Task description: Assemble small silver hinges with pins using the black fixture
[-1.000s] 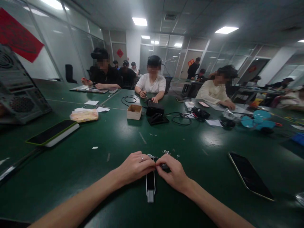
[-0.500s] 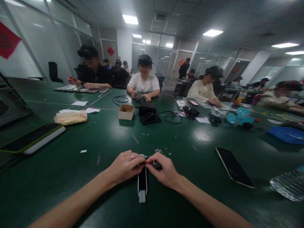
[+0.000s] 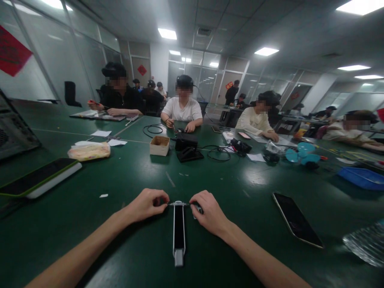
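A long narrow piece with a black face and a white frame (image 3: 179, 228) lies on the green table between my hands, a grey block (image 3: 179, 258) at its near end. Across its far end runs a thin metal rod (image 3: 186, 204). My left hand (image 3: 150, 205) pinches the rod's left tip between thumb and forefinger. On the other side, my right hand (image 3: 208, 212) has its fingertips closed at the right tip. A small grey part (image 3: 197, 211) shows beneath the right fingers, mostly covered.
A phone (image 3: 297, 220) and a clear plastic bottle (image 3: 366, 244) lie to the right. At left is a green-edged phone (image 3: 36, 176) on a white block. Farther off stand a small cardboard box (image 3: 159, 147), a black device (image 3: 186, 142) and a blue tray (image 3: 361, 178). Several people sit around.
My hands have moved apart, from together over the far end to either side of it, uncovering the crosswise rod. Small metal rings seen beyond the right hand are now out of sight.
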`<state>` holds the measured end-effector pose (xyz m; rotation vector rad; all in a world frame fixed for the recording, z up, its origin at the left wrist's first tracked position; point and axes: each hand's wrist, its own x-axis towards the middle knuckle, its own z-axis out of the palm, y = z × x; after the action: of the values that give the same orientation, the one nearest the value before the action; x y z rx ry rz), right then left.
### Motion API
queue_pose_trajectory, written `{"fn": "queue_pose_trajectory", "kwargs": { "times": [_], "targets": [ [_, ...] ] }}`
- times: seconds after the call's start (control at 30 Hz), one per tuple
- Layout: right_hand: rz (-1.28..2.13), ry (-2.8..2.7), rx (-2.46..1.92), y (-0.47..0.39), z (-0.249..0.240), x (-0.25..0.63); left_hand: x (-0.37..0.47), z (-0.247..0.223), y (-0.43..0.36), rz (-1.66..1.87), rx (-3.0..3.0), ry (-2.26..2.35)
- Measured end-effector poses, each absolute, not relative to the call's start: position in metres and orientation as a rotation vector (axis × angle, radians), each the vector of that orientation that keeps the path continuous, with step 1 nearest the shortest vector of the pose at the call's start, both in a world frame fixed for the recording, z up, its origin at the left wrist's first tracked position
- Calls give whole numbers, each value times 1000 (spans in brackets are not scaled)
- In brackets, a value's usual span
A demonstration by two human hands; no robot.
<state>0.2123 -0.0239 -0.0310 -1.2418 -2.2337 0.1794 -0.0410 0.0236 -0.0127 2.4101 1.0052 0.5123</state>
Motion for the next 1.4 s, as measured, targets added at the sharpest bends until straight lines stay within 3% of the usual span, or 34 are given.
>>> {"fn": "queue_pose_trajectory", "kwargs": {
  "times": [1.4],
  "targets": [
    [210,-2332,-1166,-25,-28,214,-26,-17,16,486,2438,1103]
  ]
}}
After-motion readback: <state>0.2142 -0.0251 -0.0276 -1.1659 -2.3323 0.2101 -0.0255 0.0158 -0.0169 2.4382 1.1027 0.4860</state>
